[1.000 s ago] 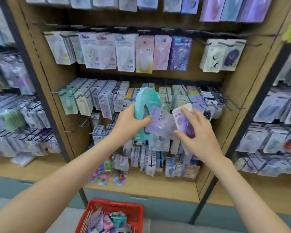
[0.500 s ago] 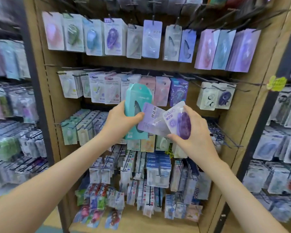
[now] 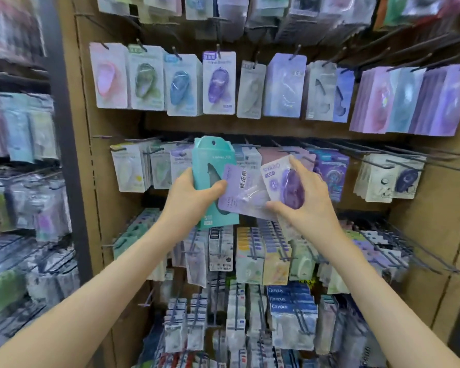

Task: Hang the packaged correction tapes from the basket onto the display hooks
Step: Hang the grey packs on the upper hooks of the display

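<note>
My left hand (image 3: 190, 199) grips a teal boxed correction tape (image 3: 211, 166) and, under the thumb, a lilac flat pack (image 3: 241, 193). My right hand (image 3: 307, 205) pinches a white pack with a purple correction tape (image 3: 283, 184), fingers on top and thumb below. All three packs are held in front of the middle row of display hooks (image 3: 398, 166). A matching purple tape pack (image 3: 218, 83) hangs in the upper row. The basket is out of view.
Wooden pegboard shelving (image 3: 117, 123) carries rows of hanging packs above, behind and below my hands. Long bare hook ends (image 3: 422, 57) stick out at the right. More crowded racks (image 3: 19, 181) stand to the left behind a dark upright post (image 3: 64, 128).
My view has tilted upward, so the basket and lower shelf dropped out of sight and the upper rows came in. Both hands rose with the same three packs in them.
</note>
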Action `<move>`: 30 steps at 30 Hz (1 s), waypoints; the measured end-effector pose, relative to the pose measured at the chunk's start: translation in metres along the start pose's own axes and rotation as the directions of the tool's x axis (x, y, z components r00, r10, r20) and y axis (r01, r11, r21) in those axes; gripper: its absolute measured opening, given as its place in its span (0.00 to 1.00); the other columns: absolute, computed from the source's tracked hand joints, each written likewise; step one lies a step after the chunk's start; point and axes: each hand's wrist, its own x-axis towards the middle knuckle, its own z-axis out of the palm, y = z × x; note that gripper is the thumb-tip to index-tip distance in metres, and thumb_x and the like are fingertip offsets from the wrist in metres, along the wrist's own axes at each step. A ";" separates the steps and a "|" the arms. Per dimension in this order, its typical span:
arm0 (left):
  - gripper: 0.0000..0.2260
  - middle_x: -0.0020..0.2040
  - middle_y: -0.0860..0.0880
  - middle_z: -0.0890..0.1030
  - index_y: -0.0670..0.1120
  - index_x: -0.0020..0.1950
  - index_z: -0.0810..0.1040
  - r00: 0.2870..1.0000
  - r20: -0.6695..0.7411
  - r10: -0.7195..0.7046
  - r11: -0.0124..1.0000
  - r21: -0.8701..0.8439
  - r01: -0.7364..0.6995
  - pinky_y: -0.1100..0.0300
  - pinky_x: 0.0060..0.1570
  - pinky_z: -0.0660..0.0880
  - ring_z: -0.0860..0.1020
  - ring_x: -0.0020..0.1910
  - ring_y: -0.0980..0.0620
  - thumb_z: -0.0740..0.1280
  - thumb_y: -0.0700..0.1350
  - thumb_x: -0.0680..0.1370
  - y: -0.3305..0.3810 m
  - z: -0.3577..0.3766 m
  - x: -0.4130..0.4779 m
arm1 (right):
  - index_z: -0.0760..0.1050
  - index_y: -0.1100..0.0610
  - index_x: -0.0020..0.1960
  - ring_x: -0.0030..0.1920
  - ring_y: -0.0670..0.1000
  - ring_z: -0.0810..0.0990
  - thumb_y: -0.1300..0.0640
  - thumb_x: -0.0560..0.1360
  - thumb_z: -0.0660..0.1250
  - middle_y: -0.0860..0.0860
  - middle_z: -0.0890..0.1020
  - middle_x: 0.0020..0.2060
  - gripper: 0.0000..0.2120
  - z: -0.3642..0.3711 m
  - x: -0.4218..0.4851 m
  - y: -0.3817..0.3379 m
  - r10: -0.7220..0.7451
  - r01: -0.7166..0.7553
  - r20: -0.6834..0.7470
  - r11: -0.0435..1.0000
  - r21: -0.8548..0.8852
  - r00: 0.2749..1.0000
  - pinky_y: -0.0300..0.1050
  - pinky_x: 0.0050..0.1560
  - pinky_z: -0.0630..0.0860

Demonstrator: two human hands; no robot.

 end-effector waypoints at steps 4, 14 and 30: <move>0.20 0.50 0.49 0.85 0.51 0.53 0.78 0.998 0.049 -0.045 0.998 -0.043 0.048 0.41 0.49 0.81 0.84 0.48 0.46 0.75 0.54 0.64 -0.026 -0.011 0.023 | 0.56 0.48 0.78 0.63 0.34 0.60 0.52 0.71 0.76 0.37 0.64 0.67 0.42 0.028 0.010 0.004 -0.001 0.004 0.051 0.998 -0.063 0.999 0.16 0.57 0.51; 0.08 0.45 0.51 0.85 0.50 0.50 0.79 0.977 0.170 -0.126 0.968 -0.195 0.159 0.51 0.41 0.81 0.84 0.43 0.50 0.71 0.39 0.75 -0.075 -0.004 0.047 | 0.49 0.34 0.71 0.65 0.41 0.55 0.53 0.76 0.69 0.41 0.58 0.65 0.36 0.040 -0.005 0.023 0.126 -0.053 0.289 0.967 -0.248 0.949 0.38 0.65 0.52; 0.07 0.49 0.46 0.84 0.47 0.53 0.79 0.967 0.144 -0.210 0.924 -0.293 0.245 0.50 0.43 0.82 0.83 0.47 0.46 0.70 0.38 0.76 -0.086 0.057 0.034 | 0.78 0.52 0.44 0.61 0.40 0.73 0.54 0.74 0.65 0.39 0.76 0.57 0.04 0.024 -0.016 0.045 0.061 -0.107 0.197 0.966 0.236 0.979 0.42 0.56 0.69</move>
